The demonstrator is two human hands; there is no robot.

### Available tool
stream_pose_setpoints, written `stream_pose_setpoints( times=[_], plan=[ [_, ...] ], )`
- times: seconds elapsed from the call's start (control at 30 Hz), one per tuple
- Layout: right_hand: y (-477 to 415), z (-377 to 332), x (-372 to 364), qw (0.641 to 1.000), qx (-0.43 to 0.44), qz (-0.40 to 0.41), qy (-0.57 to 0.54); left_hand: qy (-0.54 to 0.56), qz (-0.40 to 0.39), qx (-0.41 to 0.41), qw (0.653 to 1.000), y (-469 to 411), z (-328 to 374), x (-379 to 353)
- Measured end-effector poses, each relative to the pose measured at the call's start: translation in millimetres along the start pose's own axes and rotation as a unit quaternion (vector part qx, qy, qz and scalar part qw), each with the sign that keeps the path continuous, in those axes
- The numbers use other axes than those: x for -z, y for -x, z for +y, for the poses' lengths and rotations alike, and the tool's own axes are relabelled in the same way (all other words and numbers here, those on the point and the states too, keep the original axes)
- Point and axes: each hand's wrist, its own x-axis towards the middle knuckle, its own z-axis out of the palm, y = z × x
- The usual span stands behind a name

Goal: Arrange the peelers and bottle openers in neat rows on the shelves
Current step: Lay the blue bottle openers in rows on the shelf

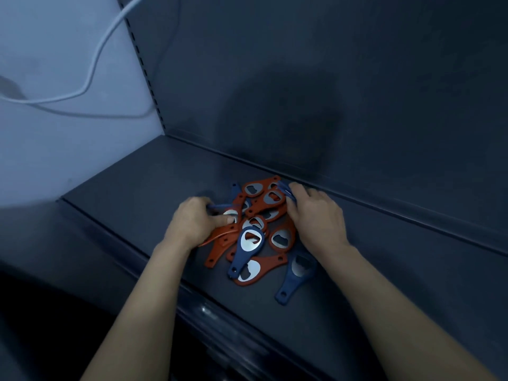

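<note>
A loose heap of several red and blue bottle openers (257, 232) with steel heads lies on the dark shelf (132, 193). My left hand (193, 220) is at the heap's left side, fingers curled round a red opener (220, 235) and a blue one. My right hand (316, 215) is at the heap's right side, its fingertips pinching a blue opener (284, 188) near the back. One blue opener (295, 276) lies apart at the front right. No peelers are in sight.
The shelf's back panel (302, 78) rises just behind the heap. A slotted upright (143, 64) stands at the shelf's left end. A white cable (96, 56) hangs on the pale wall to the left. The shelf's front lip (170, 279) runs diagonally below my wrists.
</note>
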Motion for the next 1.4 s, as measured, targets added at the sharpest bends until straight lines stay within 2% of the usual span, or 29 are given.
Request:
stream_pose_setpoints(
  times=[0.13,0.23,0.3,0.37,0.53,0.67,0.77,0.9,1.03,1.4],
  plan=[
    [-6,-13,2,1.0,0.027,0.002,-0.004,0.015,-0.016,-0.011,1.0,2,-6,-1],
    [-13,-21,3,0.999,0.049,-0.007,-0.013,0.047,0.042,-0.009,0.998,1,-10,-1],
    [-19,-27,1,0.997,0.071,-0.016,0.023,0.068,0.091,-0.004,0.994,-3,-12,0],
    [-22,-31,-3,0.996,0.075,-0.022,0.049,0.051,0.105,-0.014,0.993,-10,-13,-1],
    [-28,-23,-10,0.996,0.048,-0.068,-0.018,0.003,0.029,-0.058,0.998,-40,-1,-8],
    [-32,-10,-14,0.989,0.002,-0.122,-0.079,-0.045,-0.102,-0.112,0.987,-65,12,-6],
    [-33,-4,-19,0.985,-0.022,-0.146,-0.088,-0.051,-0.188,-0.12,0.973,-78,15,-4],
    [-32,1,-24,0.985,-0.049,-0.151,-0.073,-0.04,-0.159,-0.102,0.981,-85,5,-6],
    [-33,2,-25,0.982,-0.081,-0.152,-0.073,-0.02,-0.131,-0.119,0.984,-89,3,-7],
    [-21,-2,-22,0.985,-0.116,-0.111,-0.061,0.073,-0.169,-0.129,0.975,-75,10,3]
  ],
)
